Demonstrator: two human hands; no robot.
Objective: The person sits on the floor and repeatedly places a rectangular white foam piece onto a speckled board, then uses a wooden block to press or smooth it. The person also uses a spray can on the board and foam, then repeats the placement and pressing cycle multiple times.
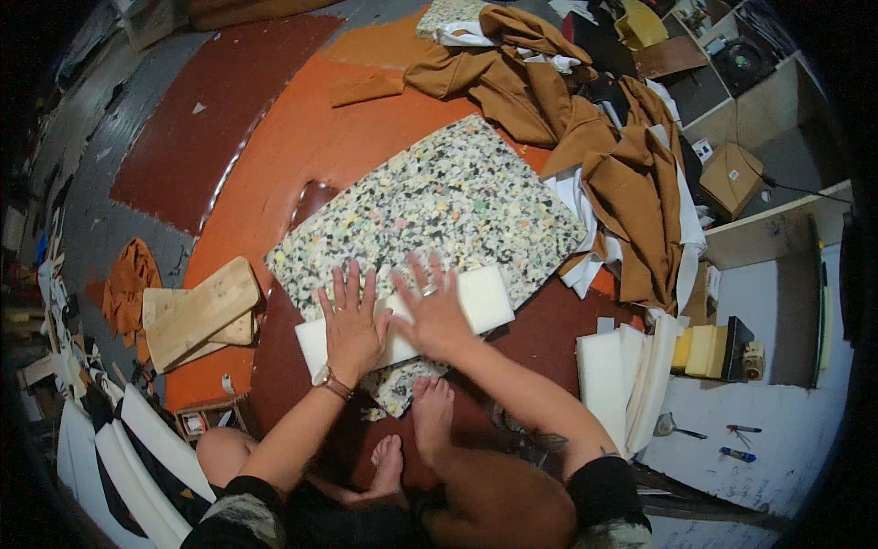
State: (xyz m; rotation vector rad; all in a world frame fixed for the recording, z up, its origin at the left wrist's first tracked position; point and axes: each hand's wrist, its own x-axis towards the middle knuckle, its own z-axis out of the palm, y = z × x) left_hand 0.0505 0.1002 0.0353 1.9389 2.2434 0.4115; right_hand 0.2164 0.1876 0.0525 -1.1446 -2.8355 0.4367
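Observation:
A white foam strip (489,297) lies across the near edge of a speckled, multicoloured foam sheet (430,197) on the floor. My left hand (355,329) presses flat on the strip's left half, fingers spread and pointing away from me. Just right of it, my right hand (434,311) rests with fingers apart on the strip's middle, a ring on one finger. The two thumbs nearly meet. Under the strip, a smaller speckled foam piece (400,386) sticks out toward my feet. Both palms hide the middle of the strip.
Brown fabric (631,178) with white backing lies heaped at the right and far right. Two or so wooden boards (206,306) lie at the left. More white foam pieces (604,384) stand at the right, beside a white surface with a brush (672,427). My bare feet (433,412) are close below.

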